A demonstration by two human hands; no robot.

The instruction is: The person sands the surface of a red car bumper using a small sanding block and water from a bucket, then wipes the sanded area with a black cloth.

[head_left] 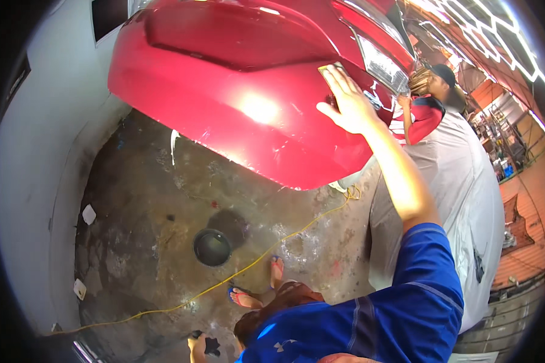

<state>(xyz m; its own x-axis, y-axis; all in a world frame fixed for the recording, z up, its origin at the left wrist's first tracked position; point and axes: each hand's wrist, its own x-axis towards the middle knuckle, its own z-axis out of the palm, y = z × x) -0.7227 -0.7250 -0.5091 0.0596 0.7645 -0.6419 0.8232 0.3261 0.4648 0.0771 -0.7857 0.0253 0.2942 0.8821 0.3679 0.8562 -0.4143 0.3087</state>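
My right hand reaches far forward and lies on the front of a red car bumper. Its fingers press a small flat yellowish pad against the glossy surface, and the thumb stands apart. Only the pad's edges show past the fingertips, so I cannot tell its exact kind. Low in the view, beside my body, my left hand is closed on a dark, limp piece of cloth. Part of that hand is blurred.
A black bucket stands on the stained floor. A yellow cord runs across near my sandals. To the right is a grey-covered vehicle; another person in red works beside the headlight. A white wall rises at left.
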